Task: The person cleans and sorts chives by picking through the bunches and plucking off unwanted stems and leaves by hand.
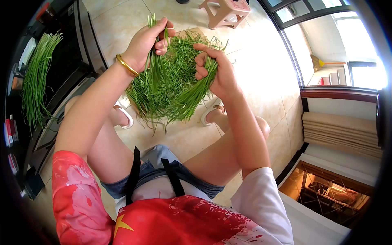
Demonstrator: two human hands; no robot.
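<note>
My left hand (147, 45), with a gold bangle at the wrist, is closed round a bunch of garlic chives (157, 73). Their pale cut ends poke up above the thumb, and the green leaves hang down. In my right hand (222, 73) is a second bunch of chives (194, 96), its leaves trailing down and to the left. Beneath both hands a large loose heap of chives (179, 57) covers part of the floor between my feet. What lies under the heap is mostly hidden.
On a dark cabinet (73, 45) at the left lies another long bundle of chives (38, 77). A pink plastic stool (222, 14) stands beyond the heap on the tiled floor (261, 69). Windows and a folded beige curtain (341, 132) line the right side.
</note>
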